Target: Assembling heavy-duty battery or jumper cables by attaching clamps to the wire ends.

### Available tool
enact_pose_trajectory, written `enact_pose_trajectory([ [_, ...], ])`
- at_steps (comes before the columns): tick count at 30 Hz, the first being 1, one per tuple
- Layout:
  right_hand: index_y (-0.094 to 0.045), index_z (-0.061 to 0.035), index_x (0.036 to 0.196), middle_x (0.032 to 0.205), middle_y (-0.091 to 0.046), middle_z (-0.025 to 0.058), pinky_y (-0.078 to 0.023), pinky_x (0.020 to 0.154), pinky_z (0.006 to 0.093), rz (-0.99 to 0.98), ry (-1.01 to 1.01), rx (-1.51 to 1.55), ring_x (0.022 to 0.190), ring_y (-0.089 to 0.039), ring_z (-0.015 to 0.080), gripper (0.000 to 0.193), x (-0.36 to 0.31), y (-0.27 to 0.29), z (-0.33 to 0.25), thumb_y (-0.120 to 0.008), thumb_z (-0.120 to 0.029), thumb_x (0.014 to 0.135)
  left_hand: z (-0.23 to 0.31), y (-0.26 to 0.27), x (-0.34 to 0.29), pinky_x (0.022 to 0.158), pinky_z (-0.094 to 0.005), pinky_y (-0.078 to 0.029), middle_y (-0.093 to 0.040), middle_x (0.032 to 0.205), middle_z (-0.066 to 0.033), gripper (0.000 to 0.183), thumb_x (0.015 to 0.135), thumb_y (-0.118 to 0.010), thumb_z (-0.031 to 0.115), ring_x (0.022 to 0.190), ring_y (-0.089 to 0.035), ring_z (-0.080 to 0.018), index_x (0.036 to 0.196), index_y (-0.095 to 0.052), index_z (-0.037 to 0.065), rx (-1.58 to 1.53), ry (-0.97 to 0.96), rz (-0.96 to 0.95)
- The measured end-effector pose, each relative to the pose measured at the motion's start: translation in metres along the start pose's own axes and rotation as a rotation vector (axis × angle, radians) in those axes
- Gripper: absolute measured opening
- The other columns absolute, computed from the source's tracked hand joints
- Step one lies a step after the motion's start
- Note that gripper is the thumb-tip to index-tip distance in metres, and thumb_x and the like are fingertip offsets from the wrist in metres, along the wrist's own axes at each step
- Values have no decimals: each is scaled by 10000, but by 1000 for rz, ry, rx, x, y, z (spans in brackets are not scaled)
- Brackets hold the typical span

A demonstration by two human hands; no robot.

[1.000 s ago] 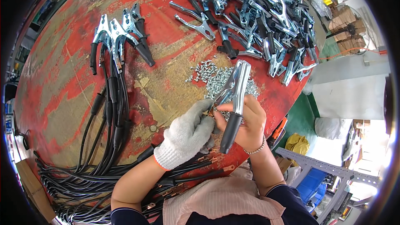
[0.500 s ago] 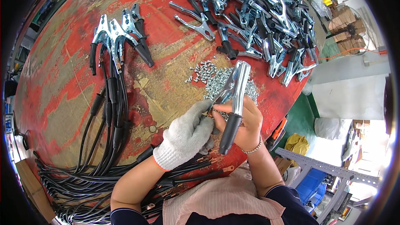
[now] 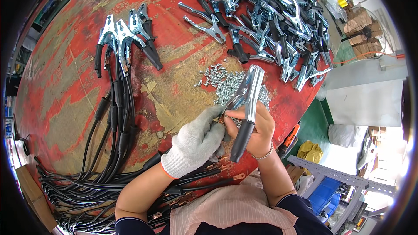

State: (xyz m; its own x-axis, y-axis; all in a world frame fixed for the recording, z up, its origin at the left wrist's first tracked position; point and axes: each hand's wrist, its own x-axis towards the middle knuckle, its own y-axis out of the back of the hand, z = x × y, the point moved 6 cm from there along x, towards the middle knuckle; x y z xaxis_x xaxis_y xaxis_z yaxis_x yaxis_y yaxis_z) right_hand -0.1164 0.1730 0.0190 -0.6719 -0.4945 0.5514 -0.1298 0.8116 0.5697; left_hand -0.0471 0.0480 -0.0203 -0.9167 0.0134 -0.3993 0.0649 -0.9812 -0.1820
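Note:
A silver spring clamp [image 3: 254, 91] with a black handle sleeve stands upright in front of me, over a heap of small screws [image 3: 224, 82]. My right hand [image 3: 261, 130], bare and wearing a beaded bracelet, is closed around it, with thumb and index finger pinching at its inner side. My left hand [image 3: 198, 137], in a white knitted glove, closes its fingers at the same spot. A copper-coloured cable lug [image 3: 221, 119] shows in part between the fingertips of both hands. The gloved hand hides the rest of what it grips.
A big pile of spring clamps [image 3: 278, 21] covers the far right of the red, worn table [image 3: 178, 72]. Several clamps fixed on black cables [image 3: 117, 39] lie at the left. Loose black cables [image 3: 100, 187] with copper lugs spread along the near left edge, beneath my left forearm.
Both hands and the clamp stay nearly in place. The view has shifted very slightly; the fingers are still pinched together at the lug.

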Motion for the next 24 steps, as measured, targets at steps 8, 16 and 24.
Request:
enact_pose_trajectory([
  [8,-753,-78,867,795,-630,62,-491,642,301,8,2,-3,702,-617,195,243,-2,-1,2,-824,-6,647,3,1,0,531,-219,-481,-633,819,-56,368,977,-460,76,620,-592,-67,1331,-462,-26,29,12,7],
  [16,-740,-81,870,798,-612,52,-479,632,313,2,42,-68,707,-603,202,279,-2,0,1,-864,-46,623,2,0,0,529,-216,-480,-627,809,-52,366,979,-452,71,616,-589,-64,1332,-464,-26,2,11,2],
  [24,-745,-98,881,774,-603,54,-454,561,320,47,56,-45,665,-583,213,300,-2,0,-1,-855,-48,606,-2,1,2,545,-213,-483,-629,853,-60,361,983,-437,53,639,-593,-65,1335,-453,-25,61,-4,-3],
])
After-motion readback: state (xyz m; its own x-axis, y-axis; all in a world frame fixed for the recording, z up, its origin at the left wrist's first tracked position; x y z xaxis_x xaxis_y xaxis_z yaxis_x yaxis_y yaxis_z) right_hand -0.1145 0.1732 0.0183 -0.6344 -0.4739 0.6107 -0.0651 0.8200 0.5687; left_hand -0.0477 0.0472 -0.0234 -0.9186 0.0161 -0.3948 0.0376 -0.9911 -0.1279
